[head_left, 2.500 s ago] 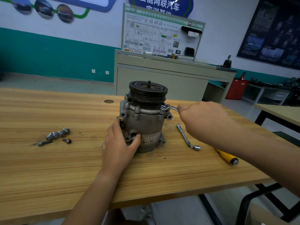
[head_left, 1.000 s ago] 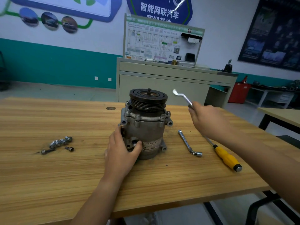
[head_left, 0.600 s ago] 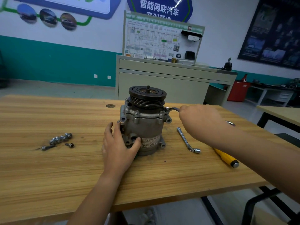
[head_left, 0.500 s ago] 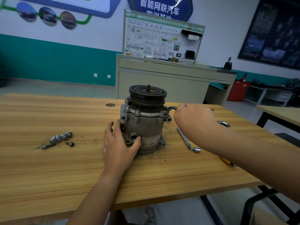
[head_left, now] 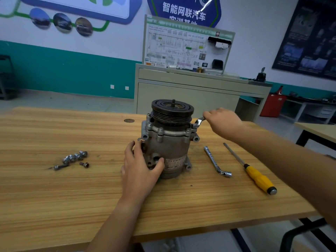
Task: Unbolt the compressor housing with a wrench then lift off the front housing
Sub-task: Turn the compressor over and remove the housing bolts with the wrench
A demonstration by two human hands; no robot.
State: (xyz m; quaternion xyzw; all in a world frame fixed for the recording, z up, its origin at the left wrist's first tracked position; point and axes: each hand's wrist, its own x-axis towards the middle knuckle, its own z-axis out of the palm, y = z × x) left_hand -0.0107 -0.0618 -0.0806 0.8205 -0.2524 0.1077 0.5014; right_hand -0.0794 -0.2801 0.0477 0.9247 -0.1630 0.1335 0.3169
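Right hand [head_left: 224, 122] grips wrench [head_left: 198, 122] on compressor [head_left: 169, 142].

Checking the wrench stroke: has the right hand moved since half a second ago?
Yes. The right hand swung away toward the table's far edge, uncovering the L-shaped socket wrench and yellow-handled screwdriver.

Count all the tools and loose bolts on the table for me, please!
Wrench in the right hand: 1
L-shaped socket wrench: 1
Yellow-handled screwdriver: 1
Loose bolts: about 6, bunched, hard to separate
Total: about 9
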